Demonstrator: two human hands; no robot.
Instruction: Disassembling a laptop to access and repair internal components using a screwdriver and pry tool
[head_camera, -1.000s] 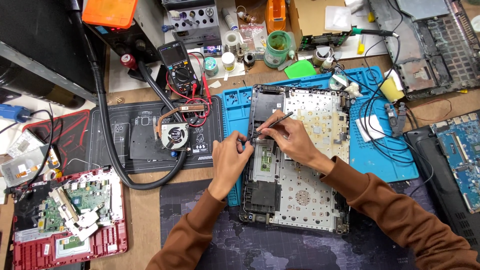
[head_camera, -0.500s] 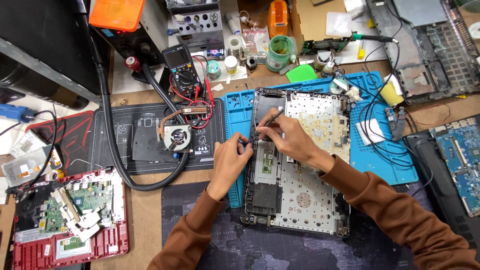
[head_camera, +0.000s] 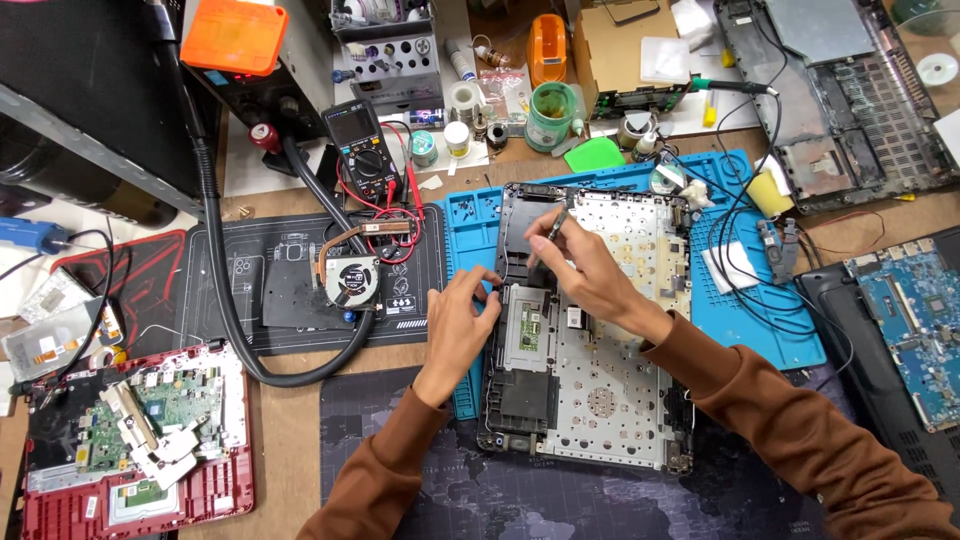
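An opened laptop chassis (head_camera: 600, 400) lies on a blue work mat (head_camera: 740, 310), its bare metal inner frame facing up. My right hand (head_camera: 580, 270) holds a thin screwdriver (head_camera: 552, 232) whose tip points down near the chassis' upper left part. My left hand (head_camera: 462, 322) rests at the chassis' left edge, fingertips pinching at the rim beside the grey touchpad module (head_camera: 528, 328).
A cooling fan with copper pipe (head_camera: 350, 275) lies on a black mat to the left. A multimeter (head_camera: 360, 145) stands behind it, and a black hose (head_camera: 225, 290) curves across. A red laptop base with circuit board (head_camera: 130, 430) sits lower left; other boards lie right.
The screwdriver has tipped from a slanted pose to a steeper one, and my right hand has shifted slightly up and left. My left hand stays at the chassis edge.
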